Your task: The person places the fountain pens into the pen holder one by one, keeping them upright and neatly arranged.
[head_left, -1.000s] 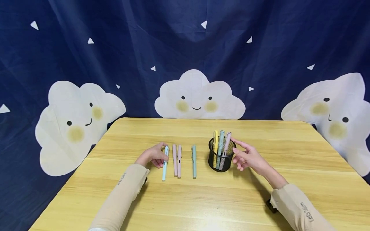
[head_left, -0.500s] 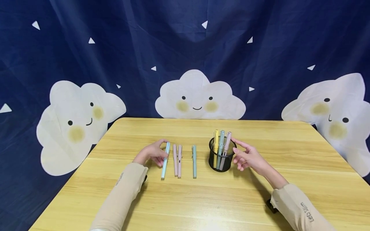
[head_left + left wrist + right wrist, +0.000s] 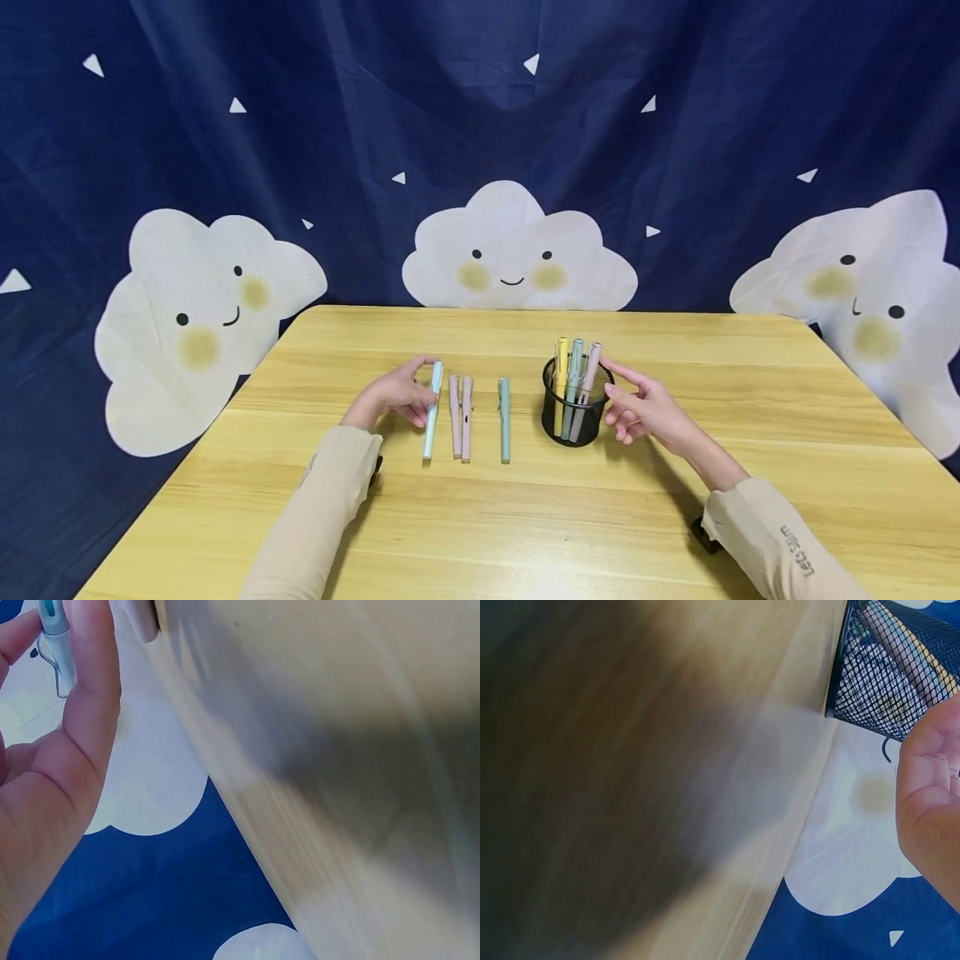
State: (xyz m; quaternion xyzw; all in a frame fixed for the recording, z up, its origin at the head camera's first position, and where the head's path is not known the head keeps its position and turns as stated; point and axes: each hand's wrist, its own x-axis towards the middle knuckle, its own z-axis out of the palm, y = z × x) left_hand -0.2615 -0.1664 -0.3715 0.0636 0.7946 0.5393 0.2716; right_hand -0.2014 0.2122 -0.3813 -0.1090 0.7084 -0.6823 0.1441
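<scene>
A light blue pen (image 3: pixel 431 425) is pinched between the thumb and fingers of my left hand (image 3: pixel 397 393), its cap end tilted up. The left wrist view shows the clip end of that pen (image 3: pixel 61 656) by my fingers. A black mesh pen holder (image 3: pixel 553 421) stands upright on the right, with a yellow pen (image 3: pixel 561 367), a green pen (image 3: pixel 575 367) and a pale purple pen (image 3: pixel 591 367) in it. My right hand (image 3: pixel 647 412) holds the holder's right side at the rim, thumb in front and index finger behind.
Two pale purple pens (image 3: pixel 466 425) lie side by side on the wooden table (image 3: pixel 480 525), right of my left hand. A green pen (image 3: pixel 504 425) lies between them and the holder. Behind the table hangs a dark blue curtain (image 3: pixel 465 108) with clouds.
The light blue pen has been lifted off the table by my left hand, its cap end shifting up and away. My right hand and the pen holder have stayed in place.
</scene>
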